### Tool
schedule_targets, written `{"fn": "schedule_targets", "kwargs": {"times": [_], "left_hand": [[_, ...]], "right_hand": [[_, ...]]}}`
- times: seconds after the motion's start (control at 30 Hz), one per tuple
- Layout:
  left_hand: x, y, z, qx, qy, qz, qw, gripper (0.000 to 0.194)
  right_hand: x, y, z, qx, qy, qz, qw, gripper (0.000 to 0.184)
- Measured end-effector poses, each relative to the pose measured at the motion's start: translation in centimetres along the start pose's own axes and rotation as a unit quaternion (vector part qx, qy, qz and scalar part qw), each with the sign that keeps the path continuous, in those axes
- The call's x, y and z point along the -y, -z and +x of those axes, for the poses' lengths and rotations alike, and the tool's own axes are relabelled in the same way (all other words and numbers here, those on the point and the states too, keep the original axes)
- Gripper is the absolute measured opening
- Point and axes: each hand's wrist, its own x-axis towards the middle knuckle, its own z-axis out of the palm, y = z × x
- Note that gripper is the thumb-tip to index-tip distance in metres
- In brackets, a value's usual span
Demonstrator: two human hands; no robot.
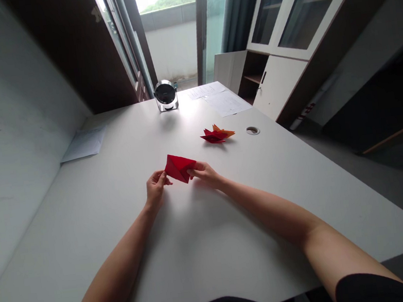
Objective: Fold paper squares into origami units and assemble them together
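Note:
A folded piece of red origami paper [180, 167] is held up just above the white table, with crease lines and overlapping flaps on the side facing me. My left hand [157, 186] pinches its left corner between thumb and fingers. On the opposite side, my right hand [204, 174] grips the right edge, thumb in front and fingers partly hidden behind the paper. Beyond my right hand lie folded red and orange origami pieces [217, 135], pointed in shape and touching one another.
The white table [157, 269] runs up to a wall on the left. A round black device on a silver stand [166, 95] is at the far edge. Paper sheets [227, 103] lie at the back right, another sheet [83, 144] at the left. A cable hole [253, 130] sits near the right edge.

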Motion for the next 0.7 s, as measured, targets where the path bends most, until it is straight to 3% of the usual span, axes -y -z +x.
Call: {"fn": "schedule_targets", "kwargs": {"times": [0.3,0.5,0.7], "left_hand": [[-0.4,-0.6,-0.5,0.071,-0.027,0.052,0.996,0.049],[-0.3,-0.9,-1.0,0.138,-0.023,0.032,0.99,0.058],[0.0,-0.8,-0.9,0.107,-0.004,0.036,0.994,0.057]], "right_hand": [[-1.3,-0.2,0.2,0.024,0.004,-0.078,0.997,0.04],[-1.4,-0.2,0.4,-0.023,0.07,-0.168,0.983,0.027],[-0.7,-0.2,0.1,-0.031,0.106,-0.235,0.966,0.018]]}}
